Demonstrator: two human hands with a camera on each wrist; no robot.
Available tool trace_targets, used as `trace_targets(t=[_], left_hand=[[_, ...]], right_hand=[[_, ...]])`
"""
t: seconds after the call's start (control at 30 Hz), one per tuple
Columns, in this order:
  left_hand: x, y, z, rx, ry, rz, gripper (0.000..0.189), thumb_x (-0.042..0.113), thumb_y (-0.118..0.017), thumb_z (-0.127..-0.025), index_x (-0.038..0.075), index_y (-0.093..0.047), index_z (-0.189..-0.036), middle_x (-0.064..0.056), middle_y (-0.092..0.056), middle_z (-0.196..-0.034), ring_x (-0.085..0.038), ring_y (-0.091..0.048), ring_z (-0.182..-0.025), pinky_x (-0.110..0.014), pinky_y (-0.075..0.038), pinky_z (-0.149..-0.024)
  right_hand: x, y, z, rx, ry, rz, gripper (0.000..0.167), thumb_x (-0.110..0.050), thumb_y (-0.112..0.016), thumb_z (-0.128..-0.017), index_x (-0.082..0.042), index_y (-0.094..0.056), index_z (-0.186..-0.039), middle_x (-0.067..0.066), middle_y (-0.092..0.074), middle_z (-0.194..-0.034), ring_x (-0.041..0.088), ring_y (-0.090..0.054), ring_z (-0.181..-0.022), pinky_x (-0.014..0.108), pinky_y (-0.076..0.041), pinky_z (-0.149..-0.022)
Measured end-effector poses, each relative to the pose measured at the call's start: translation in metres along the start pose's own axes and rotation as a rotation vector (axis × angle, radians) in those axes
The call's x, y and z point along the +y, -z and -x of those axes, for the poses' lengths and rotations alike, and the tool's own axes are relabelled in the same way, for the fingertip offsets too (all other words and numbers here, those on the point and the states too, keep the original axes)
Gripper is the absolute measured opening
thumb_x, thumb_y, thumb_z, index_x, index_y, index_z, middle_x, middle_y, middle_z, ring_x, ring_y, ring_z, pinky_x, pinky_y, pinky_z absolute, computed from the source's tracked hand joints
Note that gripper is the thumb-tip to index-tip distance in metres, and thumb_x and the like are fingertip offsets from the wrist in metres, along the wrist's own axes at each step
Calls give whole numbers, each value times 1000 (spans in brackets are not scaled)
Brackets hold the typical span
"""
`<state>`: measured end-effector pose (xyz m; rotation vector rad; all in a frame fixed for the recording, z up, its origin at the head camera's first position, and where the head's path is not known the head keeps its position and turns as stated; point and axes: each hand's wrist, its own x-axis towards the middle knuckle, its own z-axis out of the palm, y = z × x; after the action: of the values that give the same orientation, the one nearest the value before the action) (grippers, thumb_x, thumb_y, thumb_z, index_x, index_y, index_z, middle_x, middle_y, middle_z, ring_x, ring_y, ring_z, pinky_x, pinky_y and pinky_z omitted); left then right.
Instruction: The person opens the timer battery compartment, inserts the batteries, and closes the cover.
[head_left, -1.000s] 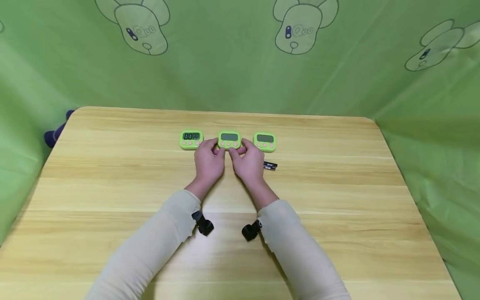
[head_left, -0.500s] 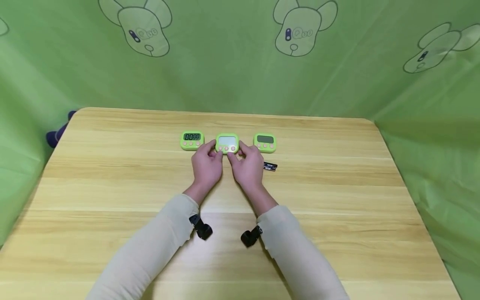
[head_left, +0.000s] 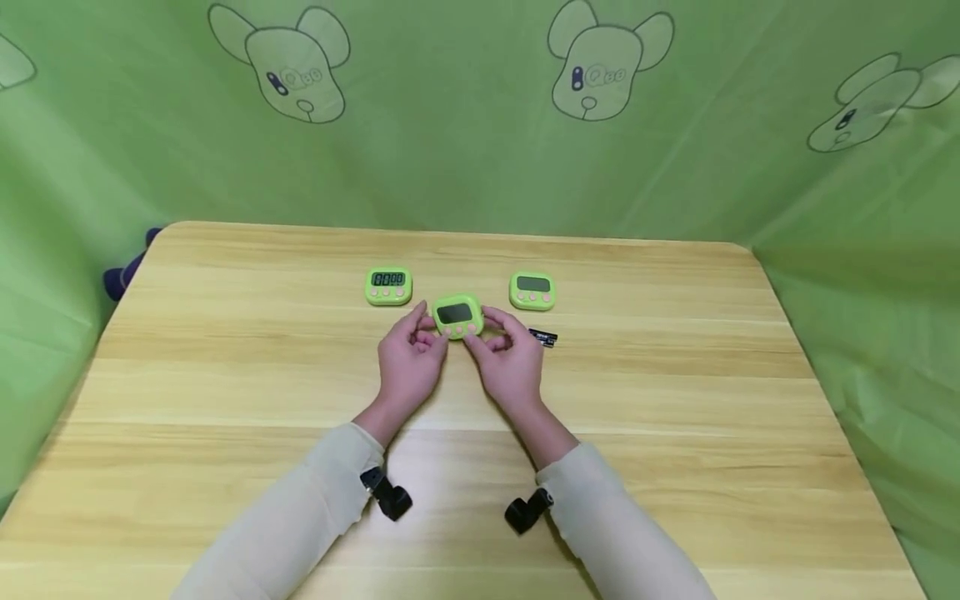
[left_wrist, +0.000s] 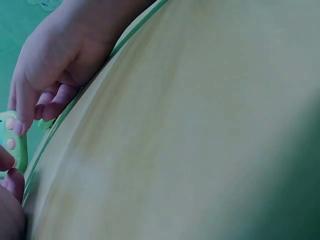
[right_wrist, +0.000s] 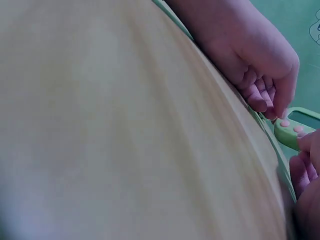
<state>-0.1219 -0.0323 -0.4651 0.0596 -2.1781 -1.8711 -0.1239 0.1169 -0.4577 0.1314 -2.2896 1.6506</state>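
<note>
Between both hands is a green digital timer (head_left: 455, 313) with a blank dark screen and pink buttons, tilted a little. My left hand (head_left: 408, 358) pinches its left side, thumb at the lower edge. On the opposite side my right hand (head_left: 512, 362) pinches it the same way. In the left wrist view the timer (left_wrist: 20, 150) shows at the left edge with a thumb on its face. The right wrist view shows a corner of the timer (right_wrist: 287, 132) between the two hands.
Behind, to the left, lies a second green timer (head_left: 388, 286) reading 00:00. A third timer (head_left: 532, 291), its screen blank, lies back right. Black batteries (head_left: 546, 337) lie beside my right hand, partly hidden by it. A green curtain (head_left: 465, 167) hangs behind the wooden table (head_left: 675, 375).
Both hands have drawn the middle timer back toward the body, out of the row with the other two, and tilted it. Its screen caught the light midway and is now dark.
</note>
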Motion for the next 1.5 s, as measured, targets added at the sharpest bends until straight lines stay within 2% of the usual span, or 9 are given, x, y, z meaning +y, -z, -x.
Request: trace_targets(t=[0.13, 0.27, 0.5, 0.63, 0.8, 0.97, 1.07, 1.37, 1.5], left_hand=[[-2, 6, 6, -64, -37, 16, 52, -13, -67, -80, -8, -60, -131, -14, -66, -102, -18, -61, -79, -16, -54, -65], [-1, 12, 8, -111, -56, 55, 43, -11, -68, -84, -5, -64, -127, -16, -66, -102, -23, -62, -85, -19, -55, -70], [3, 19, 10, -219, 90, 277, 38, 9, -60, -101, -6, -57, -135, -22, -65, -84, -25, -63, -67, -29, -59, -59], [4, 20, 9, -252, 123, 263, 44, 6, -64, -97, -5, -54, -139, -14, -65, -82, -23, -62, -61, -32, -60, -56], [5, 20, 9, -259, 102, 252, 46, -4, -63, -95, -3, -54, -140, -12, -60, -82, -19, -61, -64, -34, -61, -58], [4, 20, 8, -265, 62, 224, 46, -7, -61, -95, -3, -54, -140, -10, -52, -78, -20, -57, -64, -36, -61, -60], [4, 19, 8, -272, 45, 204, 46, -7, -61, -95, -3, -54, -140, -10, -53, -79, -22, -57, -64, -36, -61, -60], [6, 17, 8, -284, 35, 199, 46, -11, -60, -93, -3, -55, -138, -10, -53, -78, -26, -58, -64, -34, -60, -57], [5, 17, 8, -277, 37, 195, 46, -12, -60, -93, -2, -55, -138, -12, -54, -78, -27, -58, -63, -33, -59, -55]], right_hand=[[1, 7, 7, -61, -27, -65, 40, 6, -83, -78, 2, -70, -116, 13, -69, -103, 23, -70, -78, 24, -61, -66], [5, 10, 11, -113, 11, -157, 36, 14, -80, -76, 4, -70, -110, 16, -65, -106, 31, -72, -82, 28, -61, -71], [-2, 14, 13, -164, 142, -239, 27, 22, -77, -74, 11, -71, -99, 28, -62, -109, 37, -68, -90, 39, -61, -76], [-19, 18, 13, -182, 182, -198, 25, 27, -71, -74, 14, -70, -95, 34, -61, -112, 40, -66, -94, 43, -61, -76], [-28, 21, 11, -200, 54, -222, 35, 24, -62, -81, 17, -62, -115, 31, -65, -110, 41, -67, -91, 30, -61, -77], [-31, 19, 8, -199, -71, -190, 32, 8, -73, -86, 15, -64, -116, 26, -69, -95, 22, -67, -79, 22, -59, -71], [-32, 17, 6, -202, -70, -169, 28, 6, -76, -84, 16, -67, -110, 25, -69, -89, 16, -65, -73, 23, -60, -68], [-37, 15, 5, -161, -56, -156, 22, 12, -76, -81, 17, -68, -101, 26, -68, -81, 14, -62, -67, 16, -56, -61], [-19, 11, 3, -143, -85, -156, 22, 8, -79, -81, 13, -70, -100, 23, -68, -81, 16, -61, -66, 16, -55, -59]])
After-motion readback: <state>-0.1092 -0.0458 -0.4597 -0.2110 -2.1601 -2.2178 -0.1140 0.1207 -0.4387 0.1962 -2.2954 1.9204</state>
